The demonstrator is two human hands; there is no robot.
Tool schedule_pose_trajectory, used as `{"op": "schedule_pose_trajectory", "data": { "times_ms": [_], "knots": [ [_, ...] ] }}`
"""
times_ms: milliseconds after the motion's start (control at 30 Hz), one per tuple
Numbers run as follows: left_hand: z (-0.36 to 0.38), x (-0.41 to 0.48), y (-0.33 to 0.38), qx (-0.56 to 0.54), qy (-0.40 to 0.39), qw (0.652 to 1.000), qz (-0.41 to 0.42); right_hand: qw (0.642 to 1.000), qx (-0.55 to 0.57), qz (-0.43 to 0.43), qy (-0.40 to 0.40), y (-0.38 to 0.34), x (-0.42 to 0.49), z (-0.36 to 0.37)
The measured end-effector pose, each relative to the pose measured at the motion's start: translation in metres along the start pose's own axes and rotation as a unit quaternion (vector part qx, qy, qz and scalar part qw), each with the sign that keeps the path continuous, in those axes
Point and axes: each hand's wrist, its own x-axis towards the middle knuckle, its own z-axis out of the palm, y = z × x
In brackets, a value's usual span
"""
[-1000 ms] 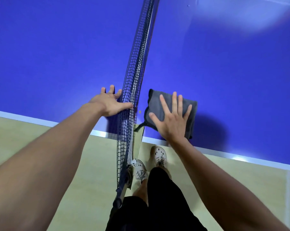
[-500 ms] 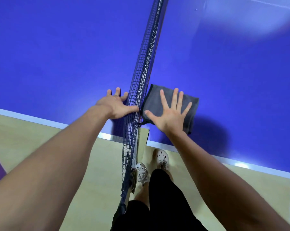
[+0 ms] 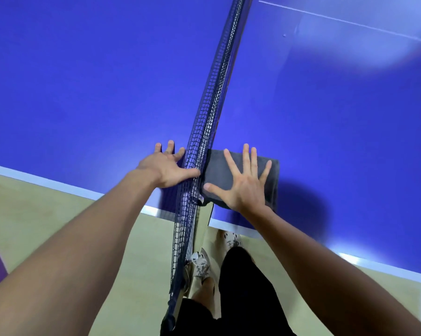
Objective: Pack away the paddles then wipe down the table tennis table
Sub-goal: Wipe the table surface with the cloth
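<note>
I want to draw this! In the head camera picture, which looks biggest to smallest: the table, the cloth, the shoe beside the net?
1. Table
2. Cloth
3. Shoe, but it is farther away, so unsure.

No text or number can be read (table and cloth are plain).

Sports hall, table tennis table, court floor

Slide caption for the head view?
Flat right hand presses folded grey cloth onto blue table beside net; left hand rests on the other half.
</note>
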Motion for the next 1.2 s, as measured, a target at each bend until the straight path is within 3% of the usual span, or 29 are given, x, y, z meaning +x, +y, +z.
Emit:
{"op": "schedule_pose_trajectory", "data": {
  "times_ms": [133, 267, 400, 533, 600, 700, 833, 900, 1033, 1133, 1200],
  "knots": [
    [0.002, -0.002, -0.003, 0.002, 0.01, 1.0, 0.003, 0.995, -0.022, 0.035, 0.091, 0.014, 0.089, -0.009],
    [0.003, -0.004, -0.003, -0.009, 0.022, 1.0, 0.008, 0.99, -0.023, 0.063, 0.12, 0.012, 0.19, -0.029],
    [-0.006, -0.012, 0.006, -0.041, 0.033, 0.999, 0.007, 0.992, -0.018, -0.032, 0.124, 0.001, 0.119, -0.014],
    [-0.025, 0.002, 0.019, -0.02, 0.144, 0.989, -0.012, 0.993, -0.01, -0.115, 0.029, -0.01, -0.002, -0.002],
    [-0.04, 0.019, 0.026, -0.024, 0.165, 0.986, -0.02, 0.989, -0.012, -0.144, 0.011, 0.003, 0.005, -0.004],
    [-0.07, 0.049, 0.038, -0.046, 0.185, 0.981, -0.029, 0.99, -0.018, -0.134, 0.042, 0.02, 0.105, -0.015],
    [-0.106, 0.094, 0.051, -0.066, 0.192, 0.979, -0.027, 0.996, -0.037, -0.033, 0.079, 0.022, 0.28, -0.038],
    [-0.123, 0.113, 0.057, -0.055, 0.183, 0.981, -0.026, 0.996, -0.041, -0.013, 0.076, 0.019, 0.32, -0.044],
    [-0.166, 0.148, 0.074, -0.042, 0.161, 0.986, -0.015, 0.994, -0.026, -0.057, 0.095, 0.021, 0.253, -0.038],
    [-0.193, 0.176, 0.088, -0.04, 0.15, 0.988, -0.016, 0.992, -0.004, -0.115, 0.046, 0.03, 0.146, -0.034],
    [-0.207, 0.195, 0.095, -0.014, 0.14, 0.99, -0.016, 0.989, 0.002, -0.147, 0.019, 0.047, 0.13, -0.039]
  ]
}}
